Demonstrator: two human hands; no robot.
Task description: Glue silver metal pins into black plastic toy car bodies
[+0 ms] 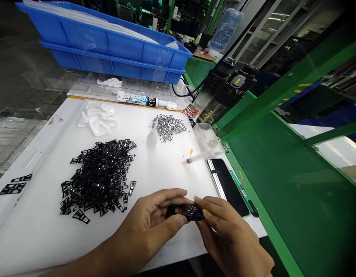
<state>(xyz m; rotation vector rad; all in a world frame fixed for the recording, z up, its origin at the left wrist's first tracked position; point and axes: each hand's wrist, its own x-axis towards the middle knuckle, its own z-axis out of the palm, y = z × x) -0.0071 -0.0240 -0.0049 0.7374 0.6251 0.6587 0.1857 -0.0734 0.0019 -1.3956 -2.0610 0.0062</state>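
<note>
Between my two hands, just over the front edge of the white foam mat (166, 177), is a glossy black plastic part (189, 211) with an opening near its left end. My left hand (154, 223) grips its left end between thumb and fingers. The fingertips of my right hand (226, 227) pinch its right end. Further left lies a heap of small black frame-shaped pieces (99, 177). A pile of small silvery metal pins (169, 127) lies at the back, with a translucent dropper bottle (151, 138) standing beside it.
A syringe (198, 157), a phone (227, 184) and a green pen (243, 192) lie at the right. A white cloth (97, 118), a glue tube (137, 99) and stacked blue bins (108, 46) are at the back. A green metal frame (270, 161) borders the right side.
</note>
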